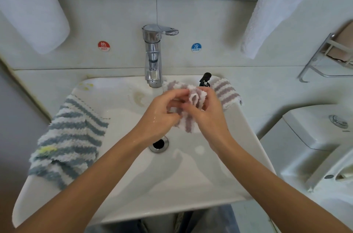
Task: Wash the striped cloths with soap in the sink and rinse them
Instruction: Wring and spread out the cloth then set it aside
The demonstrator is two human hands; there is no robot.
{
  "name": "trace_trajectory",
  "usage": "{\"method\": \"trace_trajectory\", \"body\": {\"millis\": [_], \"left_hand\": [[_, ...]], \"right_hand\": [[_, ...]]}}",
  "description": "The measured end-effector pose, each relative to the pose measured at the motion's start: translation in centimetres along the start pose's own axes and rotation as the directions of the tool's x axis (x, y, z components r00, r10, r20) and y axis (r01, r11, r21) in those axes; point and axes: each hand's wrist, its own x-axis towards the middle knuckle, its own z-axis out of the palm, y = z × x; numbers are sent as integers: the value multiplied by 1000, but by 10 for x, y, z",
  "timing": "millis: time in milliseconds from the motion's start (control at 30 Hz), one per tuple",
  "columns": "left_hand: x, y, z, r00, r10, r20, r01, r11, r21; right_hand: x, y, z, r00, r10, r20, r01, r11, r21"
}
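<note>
— Fingers [172,97] of both hands are curled, pinching the bunched purple cloth [188,118] between left hand [162,114] and right hand [210,116], above the sink [191,175] near the drain [159,144].

— Risks?

— No water seems to run from the tap [152,57], so rinsing may fall short. Wet cloth could slip into the drain.

— Room?

— Open basin below. The blue cloth [70,137] overhangs the left rim; another purple one [225,92] sits by the soap pump [205,79].

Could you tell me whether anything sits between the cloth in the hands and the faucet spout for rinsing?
Nothing visible does: the purple striped cloth, held by both hands, hangs over the sink just right of the faucet.
</note>
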Motion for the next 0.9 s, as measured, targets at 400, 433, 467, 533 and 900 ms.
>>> {"method": "trace_trajectory", "body": {"millis": [400, 433, 467, 533, 900], "left_hand": [[11, -4, 45, 969, -243, -51, 223, 941, -254], [13, -3, 53, 967, -253, -34, 232, 926, -298], [16, -3, 62, 965, -261, -28, 238, 916, -324], [21, 2, 79, 958, -282, -49, 247, 900, -360], [73, -8, 135, 987, -145, -65, 139, 987, -79]], "right_hand": [[5, -8, -89, 999, -42, 12, 43, 976, -214], [6, -5, -95, 997, -72, -16, 63, 941, -332], [9, 0, -102, 993, -110, -50, 77, 893, -444], [13, 7, -111, 978, -172, -119, 73, 815, -575], [87, 36, -141, 940, -186, -284, -23, 800, -599]]}}
